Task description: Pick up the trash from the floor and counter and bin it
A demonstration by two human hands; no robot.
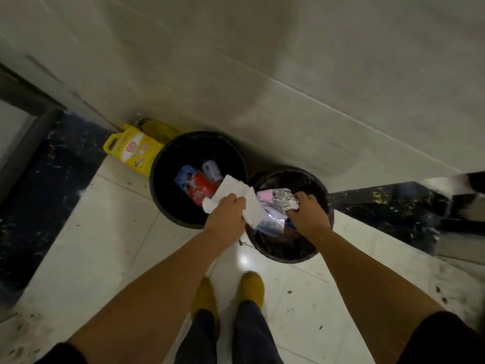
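Two round dark bins stand on the floor against the wall. The larger left bin (162,164) holds a red and blue wrapper (195,183) and a pale packet. My left hand (227,215) is shut on white crumpled paper (236,191) over the gap between the bins. The smaller right bin (273,252) holds pink and clear plastic wrappers (271,219). Over this bin, my right hand (307,211) grips a crumpled ball of silver foil (284,199).
A yellow bag (131,148) leans at the wall left of the bins. The floor is pale tile (105,219) with dark speckled borders (39,185) left and right. My feet in yellow shoes (252,287) stand just before the bins. Small dark specks dot the tiles.
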